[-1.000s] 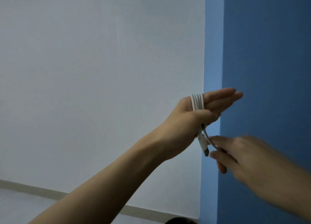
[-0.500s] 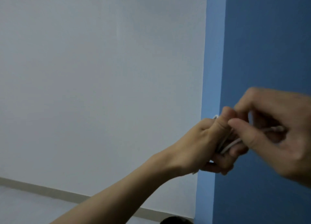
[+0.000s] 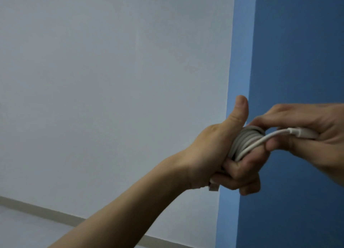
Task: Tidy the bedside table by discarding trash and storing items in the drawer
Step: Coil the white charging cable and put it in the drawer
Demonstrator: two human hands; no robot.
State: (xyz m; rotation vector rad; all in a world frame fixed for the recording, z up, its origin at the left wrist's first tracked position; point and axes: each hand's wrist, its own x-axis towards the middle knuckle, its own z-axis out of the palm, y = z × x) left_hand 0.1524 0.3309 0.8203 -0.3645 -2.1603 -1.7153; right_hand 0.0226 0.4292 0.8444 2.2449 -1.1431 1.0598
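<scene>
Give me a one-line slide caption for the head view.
Left hand grips a coiled cable; right hand pinches its plug, before a white wall and a blue wall.

I see open air to the left of and above my left hand [image 3: 232, 154], with only the white wall [image 3: 111, 80] behind it and the baseboard [image 3: 37, 208] low down by the floor. On the right the blue wall [image 3: 297, 43] stands behind both hands, though I cannot tell how near. My right hand [image 3: 307, 132] touches the left over the coiled white cable [image 3: 242, 143], so nothing can pass between them.
</scene>
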